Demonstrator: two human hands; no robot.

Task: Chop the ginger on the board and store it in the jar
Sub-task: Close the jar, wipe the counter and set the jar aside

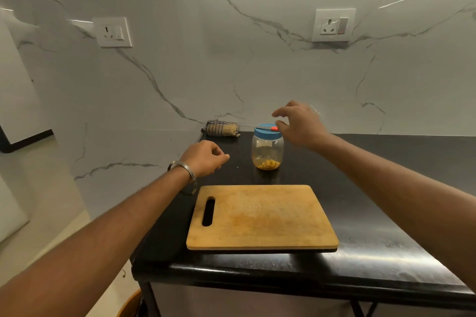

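Glossy black worktop [360, 213] against white marble wall with grey veins. At centre, flat rectangular wooden board [262, 217], rounded corners, slot handle at its 9 o'clock edge, surface bare and faintly stained. At 12 o'clock from board, clear round plastic jar [267, 149] with blue lid [266, 131] screwed on; chopped ginger [268, 165], small yellow bits, heaped at jar bottom. Across lid, thin knife [265, 127] with orange handle, lying flat. Right hand [300, 125] at jar's 2 o'clock, fingers [279, 112] spread loose above handle, grasping nothing. Left hand [203, 158] at jar's 9 o'clock, steel bangle on wrist, fingers curled inward, empty. Folded checked cloth [222, 128] at 11 o'clock by wall
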